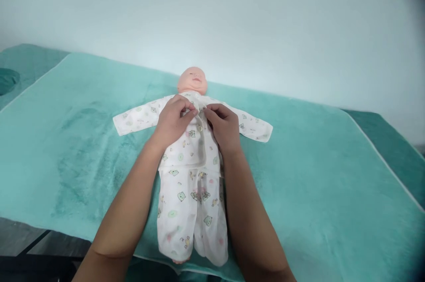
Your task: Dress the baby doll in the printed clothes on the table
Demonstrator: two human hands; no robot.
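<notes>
A baby doll (192,80) lies on its back, head toward the wall, with both sleeves spread wide. It wears a white printed jacket (186,149) and matching trousers (177,211); a bit of foot shows below one trouser leg. My left hand (175,118) pinches one front edge of the jacket near the upper chest. Opposite it, my right hand (224,125) pinches the other front edge. Just below my fingertips a round button (199,128) shows on the front. What exactly lies between the fingertips is too small to make out beyond the cloth.
A teal towel (315,184) covers the table beneath the doll, its pale hem running along the sides. A darker green cover (388,140) shows at the right, with a round hole (8,80) at the far left. Behind stands a pale wall (212,16).
</notes>
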